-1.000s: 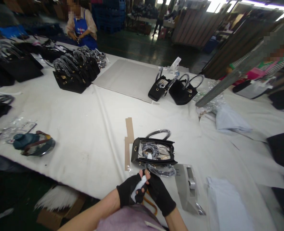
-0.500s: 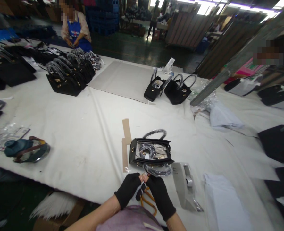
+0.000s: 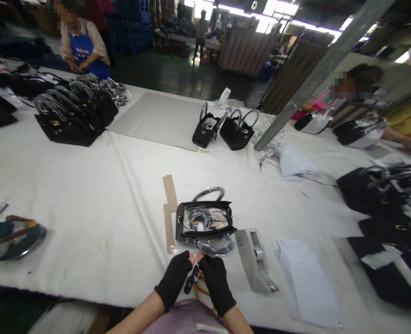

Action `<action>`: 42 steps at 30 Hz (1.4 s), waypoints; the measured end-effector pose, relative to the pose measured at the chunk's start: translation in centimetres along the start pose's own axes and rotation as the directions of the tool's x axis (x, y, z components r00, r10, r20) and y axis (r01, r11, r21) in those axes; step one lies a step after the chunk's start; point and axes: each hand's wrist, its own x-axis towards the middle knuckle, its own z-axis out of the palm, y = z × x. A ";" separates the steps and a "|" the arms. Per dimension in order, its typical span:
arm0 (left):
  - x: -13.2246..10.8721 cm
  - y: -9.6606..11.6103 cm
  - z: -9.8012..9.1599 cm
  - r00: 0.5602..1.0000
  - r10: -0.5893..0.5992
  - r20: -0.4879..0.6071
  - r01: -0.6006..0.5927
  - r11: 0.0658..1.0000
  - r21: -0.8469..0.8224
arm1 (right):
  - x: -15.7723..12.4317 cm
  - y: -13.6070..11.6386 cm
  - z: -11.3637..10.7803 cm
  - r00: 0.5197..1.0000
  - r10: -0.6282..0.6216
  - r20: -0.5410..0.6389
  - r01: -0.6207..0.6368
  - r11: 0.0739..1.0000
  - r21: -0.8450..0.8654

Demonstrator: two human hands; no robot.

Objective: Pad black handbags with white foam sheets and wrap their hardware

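Observation:
My left hand (image 3: 174, 279) and my right hand (image 3: 216, 284) wear black fingerless gloves and meet at the table's near edge. Their fingers are pinched together on a small white piece (image 3: 193, 269), paper or tape, between them. Just beyond them lies an open black handbag (image 3: 204, 219) with plastic-wrapped handles and wrapped parts inside. An orange strap (image 3: 200, 290) shows under my hands.
A grey tape dispenser (image 3: 254, 260) lies right of the bag, white sheets (image 3: 305, 283) further right, brown card strips (image 3: 169, 208) to its left. Two black handbags (image 3: 222, 130) stand at mid-table, more at far left (image 3: 73, 116) and right (image 3: 382, 195). Other people work at the table's far sides.
The view has swung right and up, so everything shifts left. My hands have closed in on the white piece, which now shows smaller between the fingers.

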 end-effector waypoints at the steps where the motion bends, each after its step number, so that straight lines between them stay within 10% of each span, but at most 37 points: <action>1: -0.2 0.0 0.1 1.000 0.023 -0.008 -0.023 0.999 0.034 | 0.0 0.3 -0.3 1.000 0.000 -0.014 0.000 1.000 -0.017; 5: -0.4 0.0 -0.1 0.998 0.038 -0.051 -0.033 0.994 0.106 | -0.5 2.1 -5.4 0.964 -0.039 -0.261 0.021 0.997 -0.075; 9: -0.3 0.0 -0.4 0.998 0.024 -0.054 -0.019 0.995 0.095 | -2.2 7.1 -14.2 0.724 0.004 -0.690 -0.191 0.962 -0.195; 12: -0.5 0.0 -0.4 0.998 0.006 -0.057 0.000 0.994 0.108 | -4.5 12.0 -18.2 0.607 0.164 -0.778 -0.396 0.911 -0.117; 18: -1.0 0.3 -0.7 0.999 0.002 -0.054 0.008 0.982 0.187 | -5.8 18.1 -16.4 0.778 0.304 -0.550 -0.395 0.917 -0.052; 33: -0.9 -0.3 -1.0 0.999 -0.011 -0.031 0.017 0.979 0.204 | -3.8 17.2 -12.0 0.787 0.259 -0.560 -0.343 0.938 -0.048; 37: -0.8 -0.8 -1.4 0.998 -0.032 -0.046 0.040 0.982 0.185 | -4.0 17.3 -14.1 0.851 0.339 -0.402 -0.273 0.938 0.213; 42: -1.2 -0.8 -1.0 0.999 -0.010 -0.046 0.019 0.979 0.202 | -3.5 16.1 -15.9 0.906 0.236 -0.352 -0.228 0.972 0.065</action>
